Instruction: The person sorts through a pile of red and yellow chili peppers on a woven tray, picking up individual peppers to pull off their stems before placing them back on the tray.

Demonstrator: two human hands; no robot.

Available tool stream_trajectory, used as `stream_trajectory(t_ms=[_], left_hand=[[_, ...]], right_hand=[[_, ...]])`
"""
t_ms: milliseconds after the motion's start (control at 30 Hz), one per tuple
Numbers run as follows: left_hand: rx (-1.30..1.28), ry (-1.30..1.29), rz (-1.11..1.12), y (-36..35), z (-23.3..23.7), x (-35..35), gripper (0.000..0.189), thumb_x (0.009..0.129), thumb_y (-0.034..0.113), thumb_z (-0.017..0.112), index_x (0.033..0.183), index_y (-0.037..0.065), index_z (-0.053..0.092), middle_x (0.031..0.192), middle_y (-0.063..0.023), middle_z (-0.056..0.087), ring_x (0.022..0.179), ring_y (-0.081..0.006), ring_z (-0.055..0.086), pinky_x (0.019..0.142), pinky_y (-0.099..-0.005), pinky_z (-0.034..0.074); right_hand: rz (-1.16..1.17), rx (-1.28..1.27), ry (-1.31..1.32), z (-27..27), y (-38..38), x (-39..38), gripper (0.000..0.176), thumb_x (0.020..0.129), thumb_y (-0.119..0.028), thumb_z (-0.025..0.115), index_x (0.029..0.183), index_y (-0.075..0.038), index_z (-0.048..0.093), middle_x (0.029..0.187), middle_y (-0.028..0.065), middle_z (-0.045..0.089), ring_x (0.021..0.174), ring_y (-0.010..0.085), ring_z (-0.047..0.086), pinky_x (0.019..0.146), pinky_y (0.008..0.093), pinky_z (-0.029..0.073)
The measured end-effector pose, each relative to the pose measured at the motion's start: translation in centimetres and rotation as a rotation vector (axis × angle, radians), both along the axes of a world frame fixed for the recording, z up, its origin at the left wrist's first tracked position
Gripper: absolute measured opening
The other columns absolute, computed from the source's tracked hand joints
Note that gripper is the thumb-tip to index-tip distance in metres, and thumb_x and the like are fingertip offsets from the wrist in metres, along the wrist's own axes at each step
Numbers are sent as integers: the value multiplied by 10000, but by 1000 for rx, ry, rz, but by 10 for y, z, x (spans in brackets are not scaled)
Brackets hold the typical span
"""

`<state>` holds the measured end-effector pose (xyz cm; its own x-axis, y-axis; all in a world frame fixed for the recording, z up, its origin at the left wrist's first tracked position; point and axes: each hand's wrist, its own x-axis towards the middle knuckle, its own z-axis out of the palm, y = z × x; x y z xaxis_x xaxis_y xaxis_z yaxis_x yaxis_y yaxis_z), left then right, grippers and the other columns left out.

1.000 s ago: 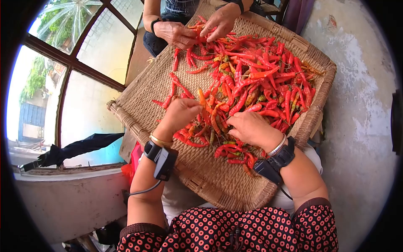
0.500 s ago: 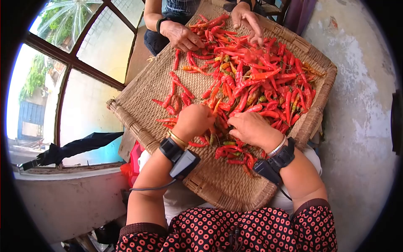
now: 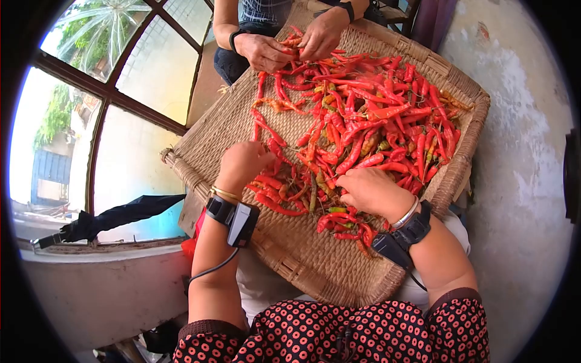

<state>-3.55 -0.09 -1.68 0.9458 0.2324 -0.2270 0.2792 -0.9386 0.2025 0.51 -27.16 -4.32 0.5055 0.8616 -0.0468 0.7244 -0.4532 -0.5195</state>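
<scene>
The peppers (image 3: 387,113), mostly red with some orange and green ones, lie in a thick heap on a woven tray (image 3: 336,275), massed toward its far and right parts. A looser patch of peppers (image 3: 275,202) lies between the person's two hands, and a small cluster (image 3: 348,227) sits nearer the body, just below the right hand (image 3: 374,190).

That right hand is curled palm down, its fingertips at the edge of the heap; whether they pinch a pepper I cannot tell. The left hand (image 3: 243,163) is at the left side of the looser patch, fingers bent inward; its fingertips are partly hidden, so I cannot tell if anything is in them.

Across the tray, another person's hands, one (image 3: 263,53) at the left and one (image 3: 322,35) beside it, come together over the far peppers.

The near edge of the tray lies over pale trousers (image 3: 251,283); what bears it from below is hidden. If the legs shifted, the tray could tip and the small cluster might slide off. The box (image 3: 243,225) on the left wrist and its loose cable (image 3: 213,273) could catch on the rim or drag peppers, if the arm swept low.
</scene>
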Motion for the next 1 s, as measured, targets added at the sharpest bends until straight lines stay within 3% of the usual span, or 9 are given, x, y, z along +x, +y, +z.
stream_trajectory(t_ms=[167, 300, 367, 433, 567, 633, 700, 800, 1000], left_hand=[[-149, -107, -160, -1, -23, 2, 230, 727, 255, 635, 847, 59, 649, 759, -157, 624, 702, -331, 604, 641, -410, 475], [-555, -304, -134, -5, -25, 9, 238, 736, 226, 632, 912, 67, 650, 774, -160, 625, 692, -325, 604, 629, -388, 479], [-274, -85, -188, -14, -7, 2, 280, 737, 241, 643, 959, 72, 637, 783, -155, 628, 694, -319, 606, 631, -388, 480], [-320, -46, -367, -18, -6, -4, 299, 739, 251, 642, 983, 77, 630, 787, -155, 629, 718, -313, 608, 644, -391, 479], [-361, -231, -427, -44, 2, 9, 282, 750, 208, 643, 983, 51, 622, 892, -155, 612, 821, -319, 595, 701, -392, 481], [-352, -322, -386, -69, 10, 24, 410, 739, 137, 654, 1128, 45, 558, 1027, -162, 544, 871, -313, 577, 773, -374, 470], [-95, -623, -559, -89, 1, 45, 498, 707, 150, 676, 1173, 70, 521, 1140, -170, 491, 1000, -330, 519, 843, -380, 449], [9, -548, -600, -112, -3, 60, 556, 667, 170, 699, 1181, 88, 504, 1203, -173, 447, 1080, -342, 459, 900, -381, 421], [39, -502, -615, -103, -30, 72, 237, 702, 171, 636, 914, 89, 571, 942, -92, 551, 967, -282, 503, 760, -378, 467]], right_hand=[[12, -20, -7, 1, 1, 0, 191, 732, -195, 638, 803, -22, 600, 788, 158, 610, 797, 342, 604, 714, 440, 478], [41, -128, 23, 4, 0, 1, 229, 735, -226, 617, 890, -59, 602, 867, 137, 589, 845, 318, 587, 721, 431, 468], [73, -139, 55, 2, -3, 0, 240, 739, -237, 614, 918, -77, 619, 911, 137, 555, 866, 318, 572, 738, 425, 460], [149, -186, 105, 6, -4, -1, 268, 742, -254, 613, 955, -92, 627, 945, 136, 524, 880, 321, 559, 757, 418, 452], [153, -240, 179, 11, 0, -3, 246, 715, -232, 654, 900, -70, 651, 991, 165, 546, 950, 340, 559, 817, 436, 446], [185, -252, 146, 4, 0, -2, 280, 720, -218, 645, 964, -83, 620, 951, 135, 545, 904, 329, 562, 774, 434, 447], [171, -301, 151, 3, 2, -1, 265, 717, -214, 646, 946, -83, 620, 953, 135, 571, 913, 326, 567, 773, 431, 450], [178, -351, 143, 3, 2, 0, 279, 688, -214, 648, 937, -91, 623, 921, 136, 591, 894, 328, 581, 766, 426, 457], [180, -352, 129, 0, 3, -1, 215, 684, -158, 571, 866, -68, 640, 791, 170, 612, 766, 350, 599, 687, 447, 468]])
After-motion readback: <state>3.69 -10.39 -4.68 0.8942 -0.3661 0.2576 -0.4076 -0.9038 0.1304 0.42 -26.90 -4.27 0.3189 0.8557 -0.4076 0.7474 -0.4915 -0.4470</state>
